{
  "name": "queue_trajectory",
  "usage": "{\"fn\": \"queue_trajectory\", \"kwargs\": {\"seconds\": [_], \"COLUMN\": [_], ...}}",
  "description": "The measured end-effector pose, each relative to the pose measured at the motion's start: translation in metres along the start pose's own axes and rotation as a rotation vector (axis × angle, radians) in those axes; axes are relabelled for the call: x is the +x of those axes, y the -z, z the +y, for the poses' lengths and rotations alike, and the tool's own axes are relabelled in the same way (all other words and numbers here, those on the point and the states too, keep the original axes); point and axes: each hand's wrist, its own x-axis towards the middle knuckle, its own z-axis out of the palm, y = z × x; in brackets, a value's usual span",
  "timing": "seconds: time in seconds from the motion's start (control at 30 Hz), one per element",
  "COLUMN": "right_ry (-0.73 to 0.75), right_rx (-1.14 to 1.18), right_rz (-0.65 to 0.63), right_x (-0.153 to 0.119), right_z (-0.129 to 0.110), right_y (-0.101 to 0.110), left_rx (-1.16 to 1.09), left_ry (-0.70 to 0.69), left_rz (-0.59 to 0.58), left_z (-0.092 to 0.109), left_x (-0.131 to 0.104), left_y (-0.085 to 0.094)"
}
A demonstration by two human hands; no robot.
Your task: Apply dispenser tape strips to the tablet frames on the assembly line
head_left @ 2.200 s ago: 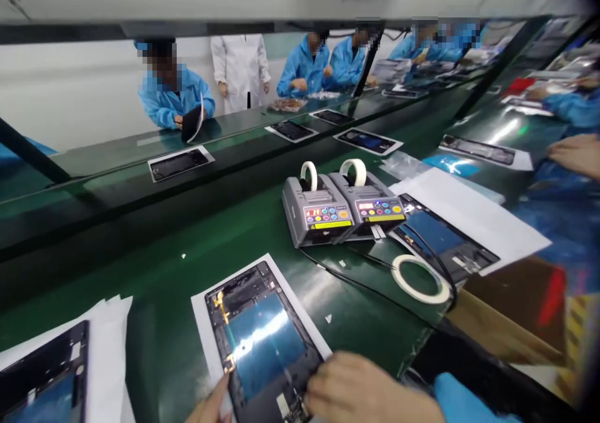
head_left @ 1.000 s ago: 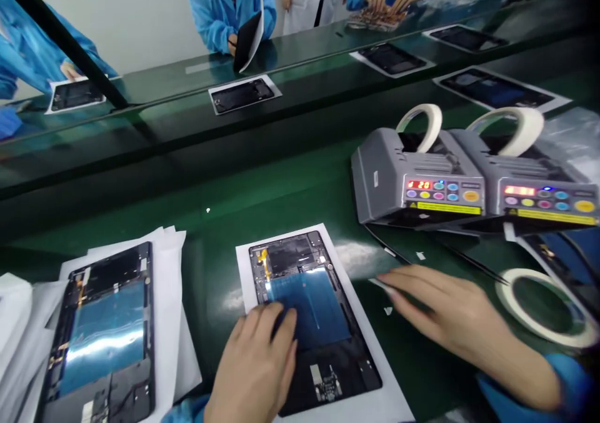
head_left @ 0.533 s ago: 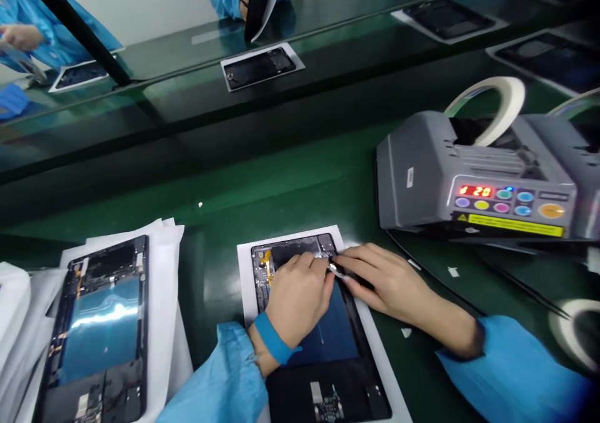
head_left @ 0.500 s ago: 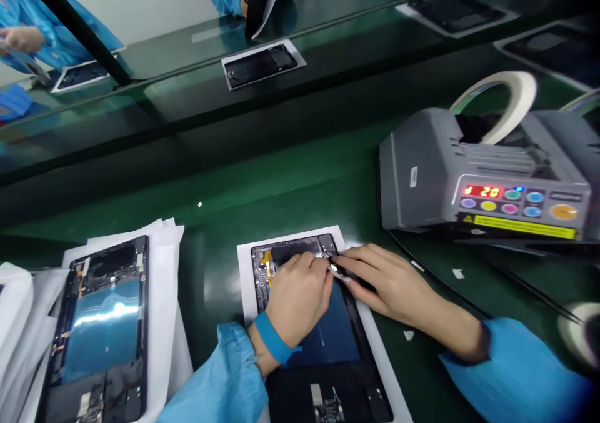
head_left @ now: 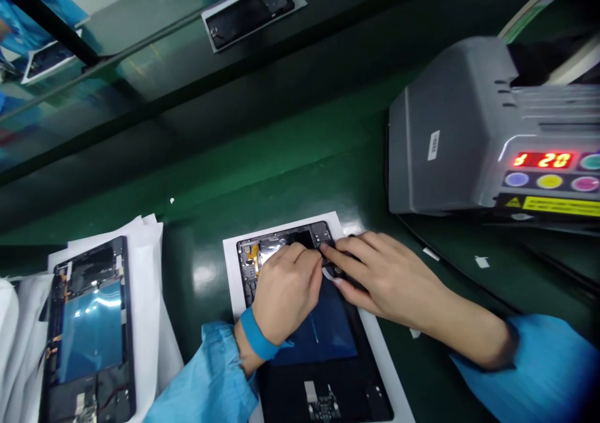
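Note:
An opened tablet (head_left: 323, 373), its circuit board and a dark blue panel showing, lies on a white sheet (head_left: 394, 382) in front of me. My left hand (head_left: 287, 292), with a blue wristband, is closed in a pinch over its upper part. At those fingertips a small curved white strip (head_left: 329, 277) shows, most likely held there. From the right, my right hand (head_left: 377, 273) reaches in with fingers stretched out. Its index fingertip touches the tablet's upper right corner area, and its thumb, apart from the index finger, meets the strip. My fingers partly hide the contact spot.
A second opened tablet (head_left: 91, 335) rests on stacked white sheets (head_left: 150, 323) at left. The grey tape dispenser (head_left: 440, 129) stands at right, its cable (head_left: 454, 273) running along the bench. Another tablet part (head_left: 250, 14) lies on the far ledge. White scraps (head_left: 482, 262) dot the bench.
The view has shifted, bringing the dispenser closer and cutting off its right side. Both hands stay at the tablet's upper part; the right fingers have shifted slightly, and less of the strip shows.

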Motion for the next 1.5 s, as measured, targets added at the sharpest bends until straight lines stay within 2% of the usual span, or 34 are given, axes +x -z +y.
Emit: {"fn": "queue_trajectory", "kwargs": {"seconds": [0.2,0.4,0.73,0.83,0.93,1.07,1.4,1.5], "right_ry": [0.009,0.005,-0.035,-0.046,-0.075,-0.036,-0.011,-0.018], "right_rx": [0.036,0.111,0.128,0.151,0.037,-0.141,-0.110,-0.090], "right_rz": [0.029,0.089,0.047,0.123,0.192,0.197,0.187,0.186], "right_x": [-0.003,-0.005,-0.004,-0.002,0.005,0.012,0.012,0.008], "right_z": [0.000,0.002,0.000,0.001,0.002,0.002,0.000,0.000], "right_y": [-0.002,-0.003,0.002,0.003,0.003,0.003,0.000,0.000], "left_rx": [-0.064,-0.051,-0.018,-0.006,0.001,0.008,0.010,0.032], "left_ry": [0.065,0.062,0.057,0.062,0.063,0.060,0.049,0.029], "left_rz": [-0.026,-0.023,-0.053,-0.051,-0.051,-0.035,-0.036,-0.055], "left_z": [0.000,-0.002,-0.004,-0.004,-0.005,-0.005,-0.006,-0.002], "left_x": [0.001,-0.002,0.000,0.000,-0.001,-0.001,0.000,-0.003], "left_y": [0.000,-0.002,-0.001,-0.001,-0.002,-0.003,-0.007,-0.001]}}
